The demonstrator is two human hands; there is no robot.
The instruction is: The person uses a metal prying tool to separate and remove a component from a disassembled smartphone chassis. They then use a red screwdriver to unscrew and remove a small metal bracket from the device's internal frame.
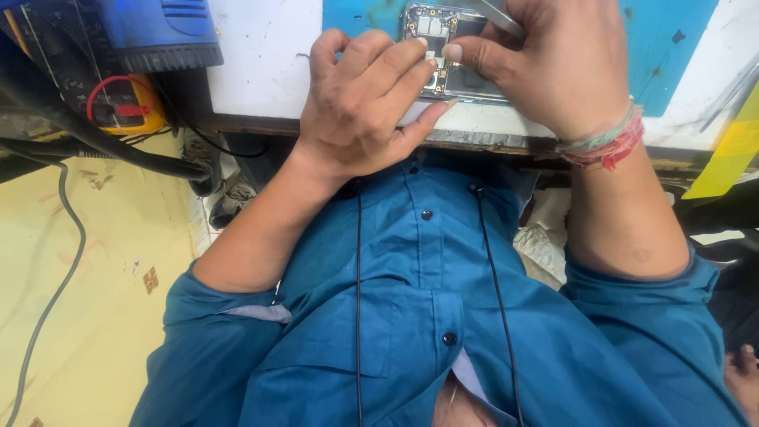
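An opened phone (pixel 443 55) is being pinned to the worktop (pixel 261 63) by the left hand (pixel 364 103). Tweezers (pixel 498 16) are being pinched in the right hand (pixel 561 63).

The bench (pixel 261 71) has a white, scuffed top with a worn, dark near edge. A blue mat (pixel 672 47) covers its middle, running toward the far edge. An opened phone (pixel 443 47) with its circuit board bare lies on the mat, close to the near edge. At the left end sit a blue tool housing (pixel 162 32) and a yellow meter (pixel 130 107) with red leads.
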